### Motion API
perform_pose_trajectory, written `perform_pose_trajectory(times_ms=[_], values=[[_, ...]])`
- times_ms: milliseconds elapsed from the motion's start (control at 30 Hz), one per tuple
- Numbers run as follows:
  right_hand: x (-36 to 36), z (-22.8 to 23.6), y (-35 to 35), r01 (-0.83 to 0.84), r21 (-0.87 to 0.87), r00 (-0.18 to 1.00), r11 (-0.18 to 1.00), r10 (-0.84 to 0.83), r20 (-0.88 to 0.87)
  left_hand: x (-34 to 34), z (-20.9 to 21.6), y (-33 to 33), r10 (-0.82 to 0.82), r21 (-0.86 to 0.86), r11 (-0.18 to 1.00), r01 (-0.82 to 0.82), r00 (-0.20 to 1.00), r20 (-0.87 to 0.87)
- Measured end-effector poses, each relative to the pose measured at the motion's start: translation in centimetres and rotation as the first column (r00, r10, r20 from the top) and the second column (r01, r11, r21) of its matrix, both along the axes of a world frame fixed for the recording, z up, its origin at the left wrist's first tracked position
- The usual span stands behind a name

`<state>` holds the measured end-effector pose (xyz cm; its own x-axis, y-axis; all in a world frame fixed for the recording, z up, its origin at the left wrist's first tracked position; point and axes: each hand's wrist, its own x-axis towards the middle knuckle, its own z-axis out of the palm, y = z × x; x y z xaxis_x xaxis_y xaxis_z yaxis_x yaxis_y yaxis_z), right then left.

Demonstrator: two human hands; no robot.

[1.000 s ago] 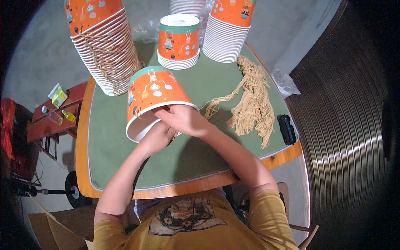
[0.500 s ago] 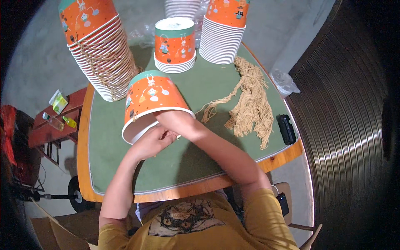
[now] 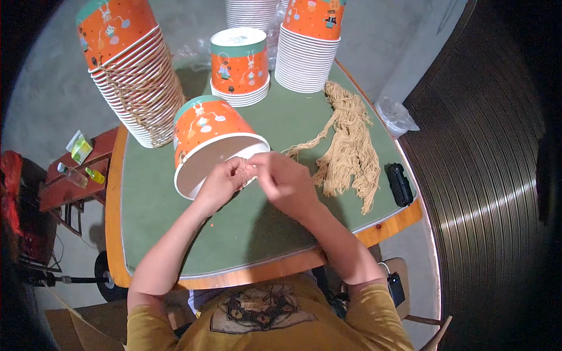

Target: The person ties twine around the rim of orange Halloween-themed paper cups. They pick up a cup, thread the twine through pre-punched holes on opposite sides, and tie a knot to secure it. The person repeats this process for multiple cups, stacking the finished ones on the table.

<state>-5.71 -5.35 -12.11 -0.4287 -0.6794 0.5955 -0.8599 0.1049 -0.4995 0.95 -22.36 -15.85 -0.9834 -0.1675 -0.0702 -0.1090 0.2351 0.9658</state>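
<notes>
Hands meet at the rim of an orange paper bucket [image 3: 213, 140] lying on its side near the middle of the green-topped table [image 3: 257, 234]: the left hand [image 3: 221, 184] pinches the rim while the right hand [image 3: 285, 181], fingers narrowly closed, grips a thin string there. Beyond, a bundle of tan strings [image 3: 351, 146] lies toward the right edge beside a black case [image 3: 399, 184], with stacked buckets [image 3: 137, 88] along the far edge.

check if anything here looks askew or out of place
The tall stack of orange paper buckets at the table's far left leans sideways, with tan string wound loosely around it. The orange paper bucket under both hands lies tipped on its side. Nothing looks spilled or damaged.
</notes>
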Motion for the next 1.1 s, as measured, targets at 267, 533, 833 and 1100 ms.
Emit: perform_pose_trajectory(times_ms=[267,533,833,1100], values=[[0.1,-3.0,0.3,0.204,0.306,0.978,0.93,-0.209,-0.018,-0.2,-0.4,-0.7,-0.049,0.245,0.969,0.028,0.996,0.08],[-0.5,-5.3,0.1,0.245,0.158,0.88,0.957,-0.151,-0.45,0.0,-0.1,-0.7,-0.037,0.209,0.978,0.018,0.995,0.089],[0.5,-3.7,-1.0,0.233,0.316,0.97,0.92,-0.241,-0.014,0.0,0.1,-0.9,-0.072,0.214,0.975,0.057,0.996,0.061],[0.5,-4.7,-0.7,0.142,0.207,0.941,0.968,-0.197,0.276,0.2,-0.3,-1.1,-0.105,0.22,0.97,0.101,0.994,0.006]])
